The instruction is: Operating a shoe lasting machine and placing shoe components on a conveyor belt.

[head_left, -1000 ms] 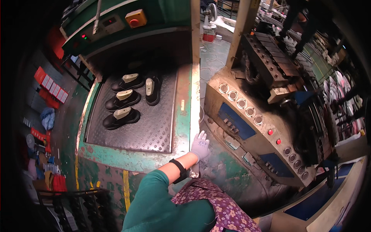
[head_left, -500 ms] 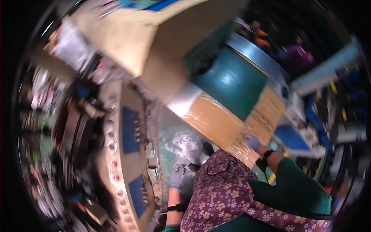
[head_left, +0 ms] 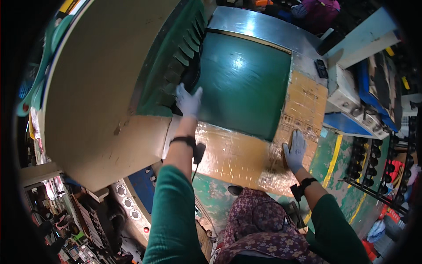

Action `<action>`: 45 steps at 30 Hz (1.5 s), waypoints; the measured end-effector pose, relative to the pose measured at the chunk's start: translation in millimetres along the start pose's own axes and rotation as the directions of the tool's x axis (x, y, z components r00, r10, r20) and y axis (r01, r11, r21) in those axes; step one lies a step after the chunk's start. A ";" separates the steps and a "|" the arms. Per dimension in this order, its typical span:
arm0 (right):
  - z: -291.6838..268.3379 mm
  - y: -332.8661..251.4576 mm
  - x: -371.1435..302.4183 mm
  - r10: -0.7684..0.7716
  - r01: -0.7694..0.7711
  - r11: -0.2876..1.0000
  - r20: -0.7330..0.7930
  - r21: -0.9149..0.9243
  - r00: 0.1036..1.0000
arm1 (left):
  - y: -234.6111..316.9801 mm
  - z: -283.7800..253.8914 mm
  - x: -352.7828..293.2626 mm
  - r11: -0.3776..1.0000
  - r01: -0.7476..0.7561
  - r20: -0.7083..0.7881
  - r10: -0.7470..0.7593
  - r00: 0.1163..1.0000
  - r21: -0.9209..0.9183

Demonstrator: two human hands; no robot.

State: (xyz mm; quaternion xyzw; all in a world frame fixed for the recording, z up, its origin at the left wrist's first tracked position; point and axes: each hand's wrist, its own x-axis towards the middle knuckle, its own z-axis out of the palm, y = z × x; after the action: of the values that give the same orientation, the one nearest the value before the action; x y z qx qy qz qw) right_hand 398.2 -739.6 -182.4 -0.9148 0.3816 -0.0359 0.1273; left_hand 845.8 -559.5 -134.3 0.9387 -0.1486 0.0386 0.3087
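Note:
My left hand (head_left: 189, 102), in a grey glove, reaches over the near left edge of a green conveyor belt (head_left: 244, 83). Its thumb and fingers are spread. Just past the fingertips, a long black piece (head_left: 192, 75) lies partly under a green strip curtain (head_left: 169, 61); its kind is hard to make out, and whether I touch it I cannot tell. My right hand (head_left: 296, 152), gloved too, rests with fingers stretched out on the taped cardboard (head_left: 303, 103) that covers the right side of the belt's frame.
A big beige machine housing (head_left: 96, 83) rises at the left, beside the curtain. Behind the belt runs a shiny metal ledge (head_left: 259, 24), with a person in purple (head_left: 323, 9) beyond it. Racks with black rollers (head_left: 356, 163) stand on the right over a green floor with yellow lines (head_left: 334, 160).
My left hand has risen from low beside my body to the curtain end of the belt. The view has turned toward the belt. My right hand stays on the cardboard.

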 end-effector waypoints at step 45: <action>-139.9 -494.1 -207.7 -0.834 -0.786 0.435 0.526 0.439 -0.168 | -53.7 -633.6 -518.3 0.798 0.489 -0.557 -0.598 0.577 -0.351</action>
State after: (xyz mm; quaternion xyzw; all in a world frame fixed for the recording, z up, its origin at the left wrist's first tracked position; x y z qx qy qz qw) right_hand 569.3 -287.3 87.8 -0.3080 -0.0057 0.4788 0.8221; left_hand 380.4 -11.7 261.1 0.8381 0.2598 0.2488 0.4101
